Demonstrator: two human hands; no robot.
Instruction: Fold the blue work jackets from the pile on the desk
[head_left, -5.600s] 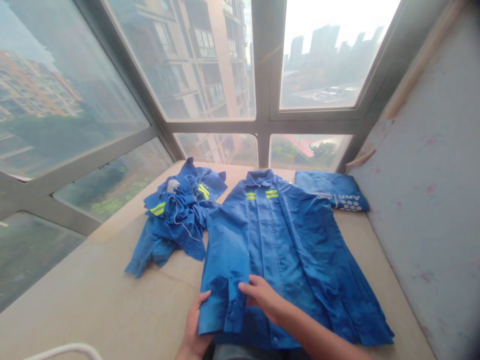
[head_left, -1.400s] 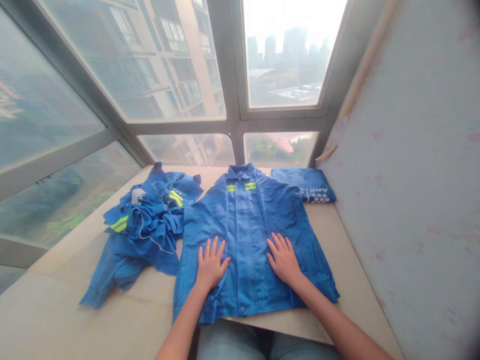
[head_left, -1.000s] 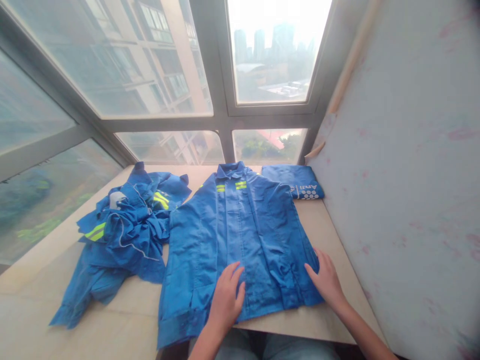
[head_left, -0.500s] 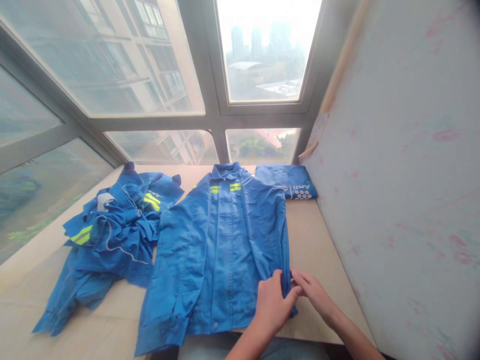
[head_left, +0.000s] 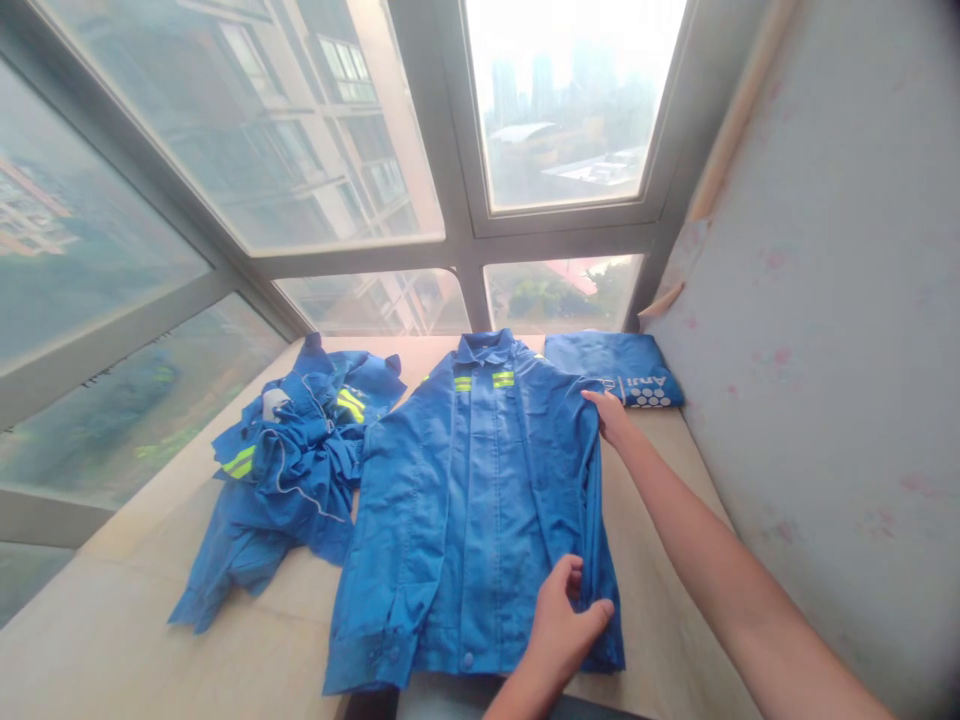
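Observation:
A blue work jacket (head_left: 484, 500) with yellow-green reflective strips lies front side up, its collar toward the window. My left hand (head_left: 562, 625) rests at its lower right front, thumb and fingers apart in a loose curve, with nothing visible between them. Farther up, my right hand (head_left: 611, 415) grips the jacket's right edge near the shoulder, its fingers partly hidden by the cloth. The sleeve on that side lies in along the jacket's body. The other sleeve runs down the left side to a cuff at the front.
To the left lies a crumpled blue jacket (head_left: 300, 470) with reflective strips and a white cord. A folded blue garment (head_left: 607, 355) with white print sits at the back right. All lie on a pale tabletop (head_left: 660, 560) between windows and a patterned wall (head_left: 840, 400).
My right hand has gone from the jacket's lower right edge up to its shoulder. My left hand stays near the lower front, its fingers now farther apart. The view has shifted left.

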